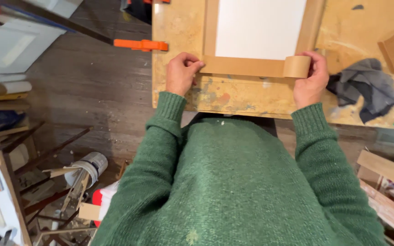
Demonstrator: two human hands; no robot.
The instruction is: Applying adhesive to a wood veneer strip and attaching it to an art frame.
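My left hand (181,73) pinches the free end of the brown tape strip (242,66), fingers closed on it. My right hand (310,77) grips the tape roll (296,66). Strip runs along the white sheet's (258,28) lower edge, near the tabletop's (233,98) front edge.

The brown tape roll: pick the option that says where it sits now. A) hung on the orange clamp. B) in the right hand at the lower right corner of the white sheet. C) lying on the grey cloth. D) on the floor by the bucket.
B: the right hand grips the brown tape roll at the white sheet's lower right corner, while the left hand presses the strip's other end.
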